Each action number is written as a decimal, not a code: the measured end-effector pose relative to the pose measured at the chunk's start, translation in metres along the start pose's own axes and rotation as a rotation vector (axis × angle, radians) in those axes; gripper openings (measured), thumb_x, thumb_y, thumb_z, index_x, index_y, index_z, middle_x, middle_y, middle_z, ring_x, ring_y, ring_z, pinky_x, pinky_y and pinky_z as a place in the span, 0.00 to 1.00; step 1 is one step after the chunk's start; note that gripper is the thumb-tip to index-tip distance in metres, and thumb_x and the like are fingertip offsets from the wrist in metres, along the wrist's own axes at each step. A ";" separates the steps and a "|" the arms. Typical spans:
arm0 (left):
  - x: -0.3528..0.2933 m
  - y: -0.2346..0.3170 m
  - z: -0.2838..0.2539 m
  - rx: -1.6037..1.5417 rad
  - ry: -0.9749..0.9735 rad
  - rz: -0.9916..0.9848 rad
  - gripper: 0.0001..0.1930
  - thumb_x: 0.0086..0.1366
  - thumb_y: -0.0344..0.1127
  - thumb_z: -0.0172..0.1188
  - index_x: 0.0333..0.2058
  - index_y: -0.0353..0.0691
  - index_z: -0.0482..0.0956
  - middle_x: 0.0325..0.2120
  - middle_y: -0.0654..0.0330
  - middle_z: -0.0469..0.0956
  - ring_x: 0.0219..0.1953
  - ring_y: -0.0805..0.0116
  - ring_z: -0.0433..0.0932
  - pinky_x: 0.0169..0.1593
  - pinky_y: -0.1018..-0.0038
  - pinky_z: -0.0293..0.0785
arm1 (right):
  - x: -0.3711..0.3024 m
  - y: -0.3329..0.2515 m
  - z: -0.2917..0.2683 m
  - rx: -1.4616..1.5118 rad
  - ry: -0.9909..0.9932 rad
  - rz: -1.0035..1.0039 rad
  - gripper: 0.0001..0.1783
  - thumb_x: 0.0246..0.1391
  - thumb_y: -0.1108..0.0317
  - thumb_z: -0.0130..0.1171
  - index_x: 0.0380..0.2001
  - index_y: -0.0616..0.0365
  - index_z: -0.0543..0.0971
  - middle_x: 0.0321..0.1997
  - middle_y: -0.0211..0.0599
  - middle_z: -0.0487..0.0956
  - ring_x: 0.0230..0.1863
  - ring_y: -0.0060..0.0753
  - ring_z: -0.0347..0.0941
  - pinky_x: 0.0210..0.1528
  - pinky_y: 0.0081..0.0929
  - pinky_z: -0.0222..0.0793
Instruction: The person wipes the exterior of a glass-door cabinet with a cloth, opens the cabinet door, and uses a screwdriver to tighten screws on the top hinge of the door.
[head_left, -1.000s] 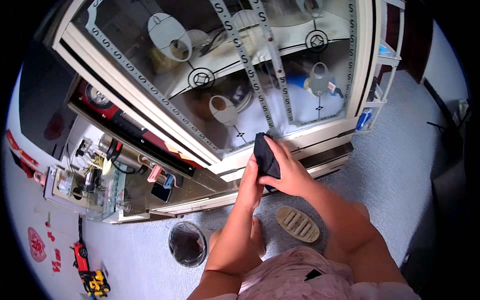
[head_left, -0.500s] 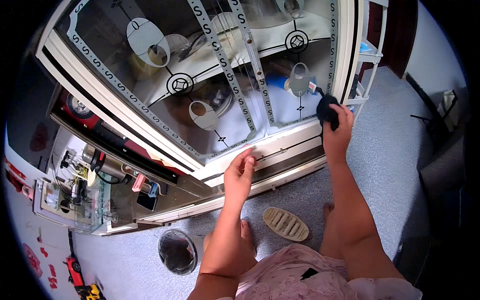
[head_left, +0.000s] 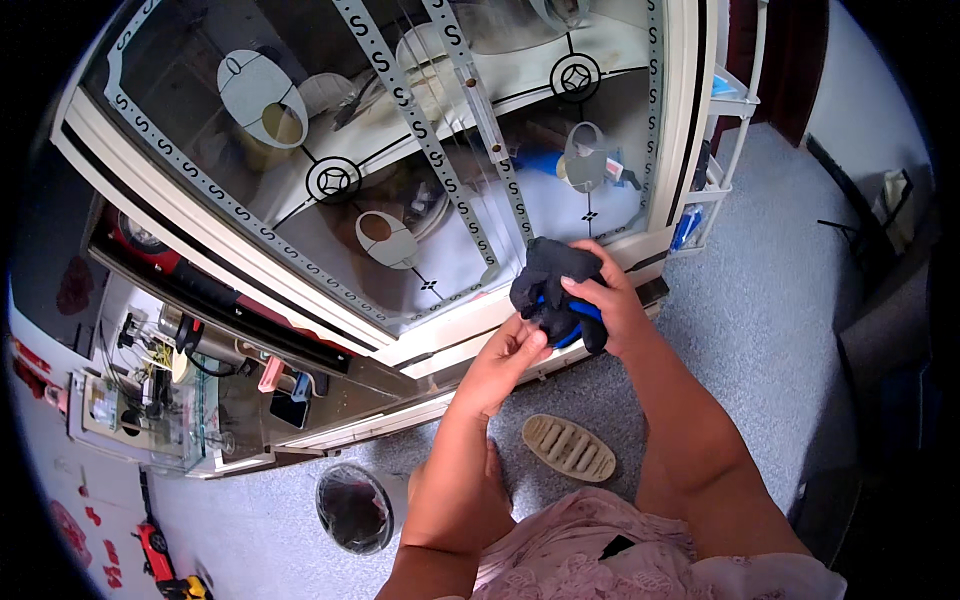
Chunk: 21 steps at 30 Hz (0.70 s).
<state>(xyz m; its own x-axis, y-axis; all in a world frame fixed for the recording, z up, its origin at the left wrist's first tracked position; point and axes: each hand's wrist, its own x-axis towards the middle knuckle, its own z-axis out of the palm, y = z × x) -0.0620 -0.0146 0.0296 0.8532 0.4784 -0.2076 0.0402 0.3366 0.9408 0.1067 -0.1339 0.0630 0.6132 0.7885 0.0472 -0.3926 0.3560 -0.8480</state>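
Note:
A bundle of soft black cloth [head_left: 555,275] with bright blue edging hangs before the lower front of a glass-doored cabinet [head_left: 420,345]. Its folded lobes hide what kind of item it is. My right hand [head_left: 612,305] grips it from the right, thumb laid across the top. From the lower left, my left hand [head_left: 505,362] pinches the bundle's near edge between thumb and fingers. Behind the glass stand dishes and a blue item [head_left: 540,162] on a white shelf.
Below my arms, a beige ridged foot massager or sandal-like piece [head_left: 568,448] lies on the grey floor, with a lined trash bin [head_left: 355,508] to its left. A white shelf rack [head_left: 735,105] stands right of the cabinet. A kettle [head_left: 205,340] sits on the left counter.
My right hand has brought the black bundle left and down from the cabinet's right edge. My left hand has moved slightly right and down to meet it. The view has shifted a little.

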 end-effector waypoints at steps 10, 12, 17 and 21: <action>0.013 0.000 -0.010 -0.438 -0.022 -0.070 0.17 0.79 0.40 0.51 0.53 0.30 0.77 0.44 0.53 0.85 0.42 0.65 0.87 0.45 0.70 0.85 | -0.009 0.010 0.006 -1.162 -0.218 -0.677 0.27 0.50 0.75 0.67 0.56 0.55 0.78 0.71 0.46 0.66 0.69 0.58 0.66 0.70 0.46 0.65; 0.021 -0.003 -0.024 -0.563 -0.153 -0.052 0.20 0.78 0.42 0.52 0.56 0.31 0.76 0.48 0.51 0.84 0.46 0.61 0.86 0.50 0.67 0.84 | -0.015 0.006 0.008 -1.150 -0.249 -0.660 0.33 0.51 0.65 0.73 0.61 0.54 0.74 0.75 0.50 0.61 0.70 0.62 0.64 0.70 0.51 0.66; 0.017 -0.007 -0.027 -0.238 -0.282 0.121 0.24 0.78 0.46 0.54 0.59 0.30 0.75 0.54 0.55 0.80 0.58 0.65 0.77 0.63 0.68 0.70 | -0.012 0.010 0.002 -1.170 -0.130 -0.708 0.33 0.45 0.69 0.76 0.56 0.53 0.76 0.71 0.48 0.65 0.68 0.61 0.66 0.68 0.51 0.68; 0.014 0.006 0.011 -0.234 -0.266 0.154 0.27 0.79 0.43 0.53 0.66 0.27 0.70 0.62 0.53 0.75 0.62 0.67 0.73 0.66 0.70 0.66 | -0.002 0.001 -0.017 -1.018 -0.061 -0.660 0.27 0.42 0.76 0.74 0.48 0.55 0.78 0.65 0.42 0.72 0.67 0.56 0.69 0.68 0.47 0.67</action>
<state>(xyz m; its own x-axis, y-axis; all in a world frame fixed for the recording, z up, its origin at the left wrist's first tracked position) -0.0444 -0.0147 0.0358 0.9464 0.3209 0.0377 -0.1930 0.4680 0.8624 0.1173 -0.1435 0.0528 0.4477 0.6363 0.6283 0.7182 0.1627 -0.6765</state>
